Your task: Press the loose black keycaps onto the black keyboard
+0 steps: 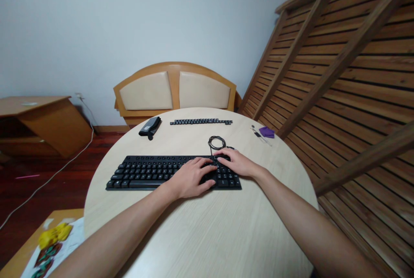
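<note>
A black full-size keyboard lies flat on the round, pale wooden table. My left hand rests over its right part with the fingers spread, hiding some keys. Farther right, my right hand reaches across the upper right corner, by the number keys, fingers stretched out to the left. Neither hand visibly grips anything. Just behind the keyboard sits its coiled black cable.
Toward the table's far edge lie a row of loose keycaps, a dark folded pouch, a purple cloth and small thin tools. Slatted wood leans at the right. Yellow gloves lie at lower left.
</note>
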`<move>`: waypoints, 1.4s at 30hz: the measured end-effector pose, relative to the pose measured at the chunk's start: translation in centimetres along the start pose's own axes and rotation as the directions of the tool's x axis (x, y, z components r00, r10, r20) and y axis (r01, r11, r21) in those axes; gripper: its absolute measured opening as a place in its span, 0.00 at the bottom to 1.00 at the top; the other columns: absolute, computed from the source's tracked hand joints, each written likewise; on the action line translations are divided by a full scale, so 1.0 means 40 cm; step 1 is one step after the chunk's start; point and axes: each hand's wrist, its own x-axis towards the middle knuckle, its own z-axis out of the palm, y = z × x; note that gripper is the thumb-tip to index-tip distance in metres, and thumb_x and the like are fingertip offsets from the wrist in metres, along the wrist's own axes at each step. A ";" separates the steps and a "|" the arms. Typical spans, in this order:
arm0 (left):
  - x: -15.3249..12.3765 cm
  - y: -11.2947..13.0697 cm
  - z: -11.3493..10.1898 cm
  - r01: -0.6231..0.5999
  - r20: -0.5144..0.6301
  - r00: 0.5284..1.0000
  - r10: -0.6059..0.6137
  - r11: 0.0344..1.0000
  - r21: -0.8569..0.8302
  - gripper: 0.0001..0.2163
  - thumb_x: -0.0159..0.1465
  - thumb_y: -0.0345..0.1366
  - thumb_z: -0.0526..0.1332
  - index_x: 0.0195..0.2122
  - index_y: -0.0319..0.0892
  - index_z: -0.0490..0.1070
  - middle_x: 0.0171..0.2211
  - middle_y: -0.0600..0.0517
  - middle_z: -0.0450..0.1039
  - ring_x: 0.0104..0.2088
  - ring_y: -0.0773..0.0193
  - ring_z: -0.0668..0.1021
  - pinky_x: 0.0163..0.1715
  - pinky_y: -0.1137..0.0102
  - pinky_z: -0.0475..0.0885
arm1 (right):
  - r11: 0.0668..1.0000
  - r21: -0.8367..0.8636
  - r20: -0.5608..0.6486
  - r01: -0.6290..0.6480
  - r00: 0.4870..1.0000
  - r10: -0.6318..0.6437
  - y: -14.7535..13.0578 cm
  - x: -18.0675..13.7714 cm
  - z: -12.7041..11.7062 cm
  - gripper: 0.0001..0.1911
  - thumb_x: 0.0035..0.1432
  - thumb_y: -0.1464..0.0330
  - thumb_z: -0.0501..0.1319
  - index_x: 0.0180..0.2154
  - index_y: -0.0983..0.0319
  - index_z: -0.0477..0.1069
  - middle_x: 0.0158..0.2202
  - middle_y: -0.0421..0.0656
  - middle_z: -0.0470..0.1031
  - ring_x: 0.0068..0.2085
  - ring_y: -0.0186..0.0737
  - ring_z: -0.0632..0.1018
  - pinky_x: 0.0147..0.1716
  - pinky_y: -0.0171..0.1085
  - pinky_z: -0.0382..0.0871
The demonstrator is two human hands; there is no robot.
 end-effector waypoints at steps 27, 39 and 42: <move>0.001 -0.002 0.020 0.042 0.085 0.995 -0.045 0.998 0.039 0.35 0.64 0.58 0.57 0.68 0.46 0.55 0.70 0.41 0.52 0.69 0.39 0.54 0.65 0.45 0.54 | 0.633 -0.572 -0.226 -0.522 0.841 0.491 0.282 0.285 -0.120 0.27 0.64 0.64 0.55 0.64 0.60 0.62 0.57 0.57 0.71 0.56 0.57 0.73 0.53 0.49 0.67; 0.003 -0.004 0.020 0.048 0.082 0.995 -0.050 0.999 0.018 0.36 0.64 0.59 0.56 0.68 0.47 0.55 0.70 0.42 0.51 0.69 0.39 0.54 0.65 0.45 0.54 | 0.591 -0.594 -0.219 -0.546 0.817 0.534 0.295 0.338 -0.119 0.25 0.65 0.64 0.54 0.62 0.59 0.65 0.55 0.57 0.72 0.53 0.56 0.74 0.50 0.49 0.68; 0.002 -0.003 0.020 0.051 0.077 0.996 -0.053 0.998 0.025 0.36 0.64 0.59 0.56 0.68 0.47 0.55 0.70 0.42 0.52 0.69 0.39 0.55 0.65 0.45 0.54 | 0.609 -0.599 -0.225 -0.521 0.839 0.496 0.276 0.318 -0.114 0.19 0.66 0.65 0.54 0.57 0.59 0.68 0.54 0.54 0.74 0.52 0.54 0.75 0.48 0.46 0.69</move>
